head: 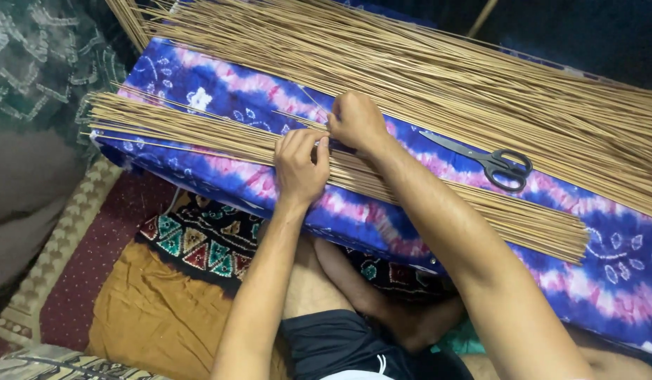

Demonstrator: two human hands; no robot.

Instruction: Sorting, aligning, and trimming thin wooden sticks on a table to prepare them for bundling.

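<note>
tie-dye cushion (220,91) bears thin sticks (445,84); both hands pinch some.

Thin sticks (438,77): pale tan, uniform. Cushion cover (621,274): tie-dye, deep blue and purple with pink-white bands and small white floral marks. Scissors (491,162): grey blades, black handles. Cloth (157,317): mustard, bordered in black with red, teal and white geometric motifs. Carpet (87,260): maroon, cream-patterned edge. Shorts (340,345): black.

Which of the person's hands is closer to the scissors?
The right hand is nearer: the scissors lie just beyond it on the tie-dyed cloth. The left hand is farther off, on the near bundle of sticks.
</note>
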